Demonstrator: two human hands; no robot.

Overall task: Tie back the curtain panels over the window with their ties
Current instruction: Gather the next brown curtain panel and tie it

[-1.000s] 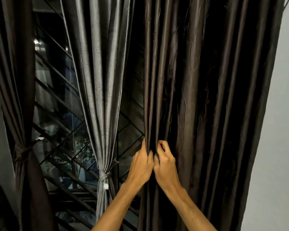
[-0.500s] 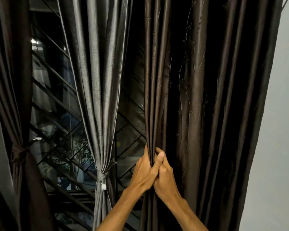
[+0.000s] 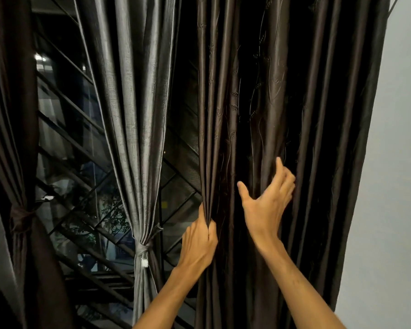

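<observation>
Hanging loose on the right of the window, the dark brown satin curtain panel (image 3: 318, 138) falls in long narrow pleats. It is glossy, with a faint stitched vine-and-leaf pattern on the middle folds, and no tie is visible on it.

The left hand (image 3: 199, 243) grips the panel's leading edge, fingers and thumb clamped on a bunch of gathered pleats. The right hand (image 3: 266, 205) is higher and further right, in front of the middle folds. Its thumb is splayed wide, the index finger is straight and the other fingers are loosely bent toward a fold. It holds nothing; whether the tips press the cloth I cannot tell.

At centre, the silver-grey woven curtain panel (image 3: 128, 115) has a coarser, slubbed sheen. It is cinched low by a matching grey fabric tie (image 3: 141, 246) with a small white tag (image 3: 144, 262) just below the knot.

At far left, another dark brown curtain panel (image 3: 10, 115) is gathered by a dark brown tie (image 3: 22, 216).

Between the panels is the black metal window grille (image 3: 81, 150) — diagonal bars crossing the dark glass, with green foliage (image 3: 112, 214) dim beyond. A pale grey matte wall (image 3: 399, 162) runs down the right edge.
</observation>
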